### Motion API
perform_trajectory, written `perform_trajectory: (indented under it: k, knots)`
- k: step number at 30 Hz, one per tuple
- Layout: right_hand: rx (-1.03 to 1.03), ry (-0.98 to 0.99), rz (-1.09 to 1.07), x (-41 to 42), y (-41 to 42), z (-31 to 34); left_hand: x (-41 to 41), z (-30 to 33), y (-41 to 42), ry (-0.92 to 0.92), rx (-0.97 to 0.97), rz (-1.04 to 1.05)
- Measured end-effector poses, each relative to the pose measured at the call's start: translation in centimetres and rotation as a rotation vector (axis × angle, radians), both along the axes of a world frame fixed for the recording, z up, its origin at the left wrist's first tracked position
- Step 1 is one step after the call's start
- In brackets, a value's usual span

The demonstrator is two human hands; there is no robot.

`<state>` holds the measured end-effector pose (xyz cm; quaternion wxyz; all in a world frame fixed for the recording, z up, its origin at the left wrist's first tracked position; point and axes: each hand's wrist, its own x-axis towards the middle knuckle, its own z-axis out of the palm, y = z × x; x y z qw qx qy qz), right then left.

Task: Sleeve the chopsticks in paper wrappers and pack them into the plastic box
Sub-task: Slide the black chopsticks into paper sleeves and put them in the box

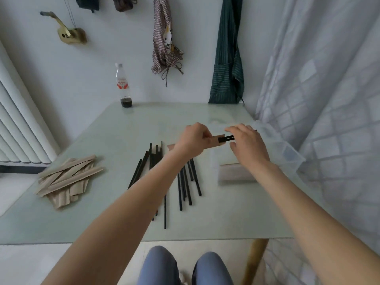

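Head view: both hands meet above the far right part of the table (216,221), just left of the box (287,155). The left hand (192,139) is curled closed around a paper wrapper (216,139); the fingers wrap over its top and the thumb presses from the near side, so only the wrapper's right end shows past the fist, with a little of its left end showing by the wrist. The right hand (247,140) pinches a black pair of chopsticks (227,138) between thumb and fingertips, its other fingers loosely bent and spread over it. The pair lies level, its left end at the wrapper's mouth; whether it is already inside I cannot tell. Its far end shows as a dark tip beyond the right hand's knuckles.

The box is clear plastic, at the table's right edge, partly behind the right forearm. Inside it, at the near end, lies a row of sleeved chopsticks (236,173).

Loose chopsticks (185,182) lie in the middle of the table under the left forearm, roughly parallel and pointing away from the person. A pile of empty wrappers (67,177) sits well apart at the left. A bottle (123,85) with dark liquid at the bottom stands at the far edge by the wall.
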<state>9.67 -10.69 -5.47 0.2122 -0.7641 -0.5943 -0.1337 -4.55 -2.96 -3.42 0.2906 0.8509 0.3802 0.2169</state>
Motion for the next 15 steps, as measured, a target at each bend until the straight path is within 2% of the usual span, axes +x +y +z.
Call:
perform_trajectory:
  k: [7, 15]
  knots:
    - [-0.157, 0.051, -0.109, 6.8, -2.2, -0.4, 8.7, 0.2, -1.7, 0.180, 0.029, -0.072]
    - [-0.389, 0.144, -0.178, 11.7, -2.9, -1.8, 14.0, -3.0, -2.3, 0.252, -0.019, -0.170]
